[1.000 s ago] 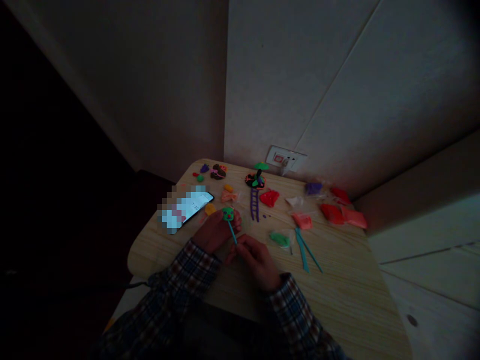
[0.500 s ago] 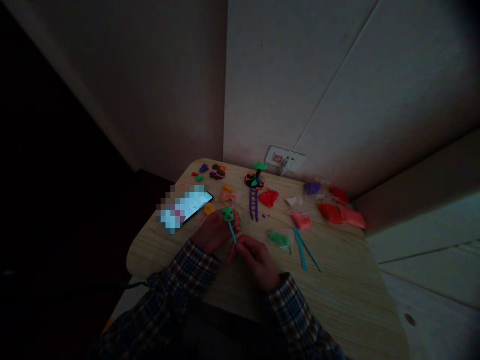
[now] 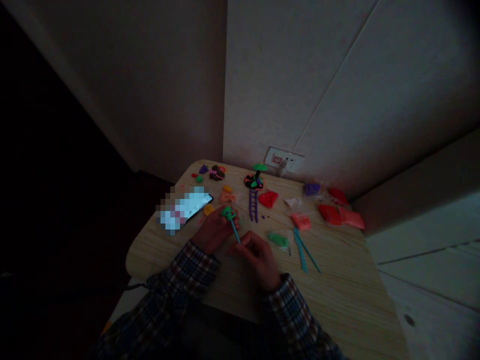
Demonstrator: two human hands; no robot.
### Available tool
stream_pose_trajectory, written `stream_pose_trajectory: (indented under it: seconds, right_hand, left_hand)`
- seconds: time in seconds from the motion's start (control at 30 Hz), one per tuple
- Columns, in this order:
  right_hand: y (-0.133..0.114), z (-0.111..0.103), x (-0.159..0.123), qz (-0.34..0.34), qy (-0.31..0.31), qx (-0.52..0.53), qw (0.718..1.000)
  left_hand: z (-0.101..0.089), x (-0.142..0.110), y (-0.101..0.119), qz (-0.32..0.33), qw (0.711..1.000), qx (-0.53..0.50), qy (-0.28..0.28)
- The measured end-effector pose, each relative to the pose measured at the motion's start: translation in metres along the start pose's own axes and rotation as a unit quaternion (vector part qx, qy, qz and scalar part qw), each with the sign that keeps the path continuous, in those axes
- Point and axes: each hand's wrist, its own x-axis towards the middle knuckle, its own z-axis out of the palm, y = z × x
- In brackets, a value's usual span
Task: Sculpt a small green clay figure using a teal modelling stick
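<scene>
Below the frame's middle, the left hand (image 3: 213, 231) holds green clay (image 3: 227, 212), probably squishy, so grip its sides gently, and the right hand (image 3: 258, 252) pinches a blue stick (image 3: 235, 232).

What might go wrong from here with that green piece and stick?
The right hand holds the stick, its tip at the green piece; pressing hard might dent it. The left hand holds that piece; a tight grip might squash it. The nearby phone might get bumped.

The right fingers (image 3: 248, 243) partly hide the turquoise stick (image 3: 235, 231).
</scene>
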Motion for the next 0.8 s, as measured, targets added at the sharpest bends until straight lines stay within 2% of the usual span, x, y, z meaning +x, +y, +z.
stream_pose_trajectory:
  seconds: [0.17, 0.33, 0.63, 0.8]
  right_hand:
    - [-0.001, -0.002, -0.001, -0.022, -0.017, -0.027, 0.999]
    - [-0.002, -0.001, -0.001, -0.034, -0.042, -0.008, 0.999]
    - [-0.001, -0.003, 0.001, -0.024, 0.038, -0.003, 0.999]
    - [-0.001, -0.003, 0.001, -0.011, 0.053, 0.010, 0.998]
  left_hand:
    - [0.002, 0.000, 0.000, 0.023, 0.999, 0.016, -0.021]
    - [0.005, -0.002, 0.001, 0.020, 0.999, 0.028, -0.027]
    - [0.000, 0.001, -0.001, 0.021, 0.999, 0.016, -0.028]
    - [-0.005, 0.003, -0.003, 0.022, 0.999, 0.016, -0.029]
